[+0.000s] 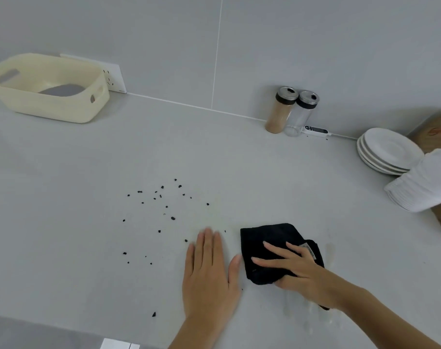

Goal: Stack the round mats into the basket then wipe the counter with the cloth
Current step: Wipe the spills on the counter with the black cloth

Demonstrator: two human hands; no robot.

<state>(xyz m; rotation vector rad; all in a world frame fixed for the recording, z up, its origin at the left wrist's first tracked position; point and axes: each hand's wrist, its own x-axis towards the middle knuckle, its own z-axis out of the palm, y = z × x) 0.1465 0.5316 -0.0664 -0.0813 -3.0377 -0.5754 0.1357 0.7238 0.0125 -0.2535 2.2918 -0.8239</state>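
A cream basket (63,110) stands at the back left of the grey counter (75,197), and a grey round mat (62,90) lies inside it. Near the front, a black cloth (267,238) lies on the counter. My right hand (300,270) presses down on the cloth, fingers spread over it and thumb curled at its near edge. Just left of the cloth, my left hand (209,270) rests flat on the counter, palm down, holding nothing. Several small black crumbs (161,200) are scattered on the counter left of and beyond my left hand.
Two shaker jars (290,112) and a small white thermometer (316,130) stand against the back wall. At the right are stacked white plates (385,149), folded white towels (426,182) and a wooden board (436,129). A wall socket (115,79) sits behind the basket.
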